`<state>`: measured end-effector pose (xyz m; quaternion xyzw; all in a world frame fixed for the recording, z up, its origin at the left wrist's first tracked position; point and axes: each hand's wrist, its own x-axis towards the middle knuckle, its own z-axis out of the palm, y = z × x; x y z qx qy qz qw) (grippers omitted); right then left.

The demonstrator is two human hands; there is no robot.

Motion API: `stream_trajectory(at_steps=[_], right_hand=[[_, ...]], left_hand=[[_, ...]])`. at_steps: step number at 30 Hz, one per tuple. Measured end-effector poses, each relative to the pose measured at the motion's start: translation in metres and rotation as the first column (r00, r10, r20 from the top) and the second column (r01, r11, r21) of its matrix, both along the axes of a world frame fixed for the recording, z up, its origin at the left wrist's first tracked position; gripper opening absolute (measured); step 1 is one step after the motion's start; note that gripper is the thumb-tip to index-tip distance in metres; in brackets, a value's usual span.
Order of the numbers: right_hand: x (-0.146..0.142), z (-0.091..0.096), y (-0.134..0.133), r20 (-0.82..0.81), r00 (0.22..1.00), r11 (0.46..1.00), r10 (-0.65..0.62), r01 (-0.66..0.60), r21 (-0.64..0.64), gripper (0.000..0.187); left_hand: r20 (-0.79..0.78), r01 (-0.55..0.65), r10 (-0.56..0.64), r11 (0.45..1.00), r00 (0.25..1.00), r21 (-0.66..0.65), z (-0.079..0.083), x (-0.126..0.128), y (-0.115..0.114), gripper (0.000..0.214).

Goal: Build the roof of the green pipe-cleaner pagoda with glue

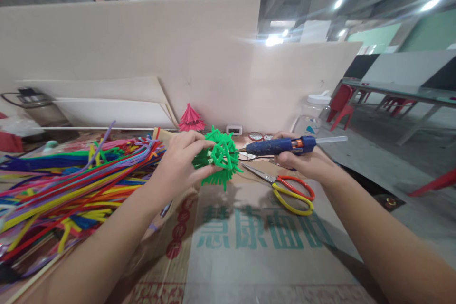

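Note:
Between the thumb and fingers of my left hand [181,159] is a green pipe-cleaner piece [224,156], spiky all round, with a looped, star-like centre. My right hand [306,164] is wrapped round a blue hot glue gun [272,146], and a clear glue stick [331,139] pokes out of its back end. The gun's nozzle points left and reaches the right side of the green piece; whether it touches is hard to tell. Below the gun lie scissors [281,187] with one red and one yellow handle, their blades pointing up and left.
Loose pipe cleaners [89,180] in many colours pile up on the left. Printed cardboard [228,266] covers the table in front. A pink tiered pipe-cleaner shape [190,118], a small white digital display [234,130] and a clear jar [313,114] stand by the back panel [221,57].

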<state>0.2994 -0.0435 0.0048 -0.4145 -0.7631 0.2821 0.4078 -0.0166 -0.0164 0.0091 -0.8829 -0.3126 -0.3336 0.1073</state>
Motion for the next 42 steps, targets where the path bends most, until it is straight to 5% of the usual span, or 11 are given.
stream_trajectory(at_steps=[20, 27, 42], right_hand=[[0.004, -0.002, 0.003, 0.022, 0.999, 0.999, -0.026, 0.027, -0.032, 0.036], [-0.007, 0.003, -0.009, -0.135, 0.983, 0.992, 0.125, -0.125, 0.003, 0.047], [-0.017, 0.002, -0.010, -0.069, 0.997, 0.997, 0.022, -0.016, 0.079, 0.036]], left_hand=[[0.047, 0.039, -0.039, 0.999, 0.998, -0.001, -0.002, 0.000, 0.001, 0.035], [0.017, 0.029, -0.029, 0.999, 0.999, -0.019, -0.002, 0.002, 0.001, 0.035], [-0.056, 0.003, -0.003, 1.000, 0.998, 0.000, -0.002, 0.006, -0.002, 0.036]])
